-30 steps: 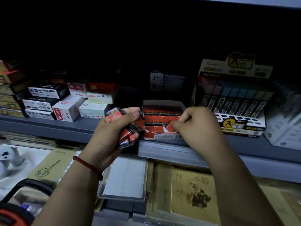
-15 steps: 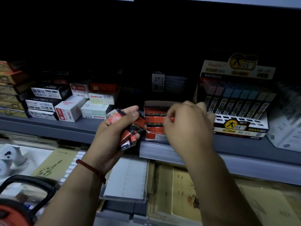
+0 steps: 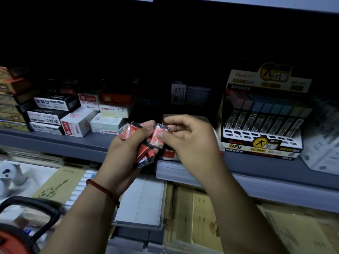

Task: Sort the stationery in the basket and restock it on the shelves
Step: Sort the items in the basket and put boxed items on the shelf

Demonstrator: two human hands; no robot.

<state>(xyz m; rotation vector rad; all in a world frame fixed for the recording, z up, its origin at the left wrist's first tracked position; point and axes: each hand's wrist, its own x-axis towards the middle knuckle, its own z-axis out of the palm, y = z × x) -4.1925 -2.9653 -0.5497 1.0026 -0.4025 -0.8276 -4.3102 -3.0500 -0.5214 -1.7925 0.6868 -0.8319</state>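
Note:
My left hand (image 3: 126, 153) grips a bunch of small red and black lead packets (image 3: 145, 153) in front of the grey shelf (image 3: 73, 143). Thumb and fingers of my right hand (image 3: 187, 142) pinch one red packet marked 2B (image 3: 158, 137) right beside that bunch. Behind my hands, mostly hidden, an open red display box of the same packets (image 3: 169, 154) stands at the shelf's front edge. The red basket with a black handle (image 3: 22, 226) is at the bottom left corner.
Stacked white, black and red small boxes (image 3: 77, 121) fill the shelf's left part. A large display of pencil-lead tubes (image 3: 262, 121) stands to the right. Notebooks (image 3: 201, 222) and a clear plastic case (image 3: 141, 200) lie on the lower level.
My right hand has come back from the red display box to the left hand and now pinches one packet from the bunch. The left hand has stayed about where it was.

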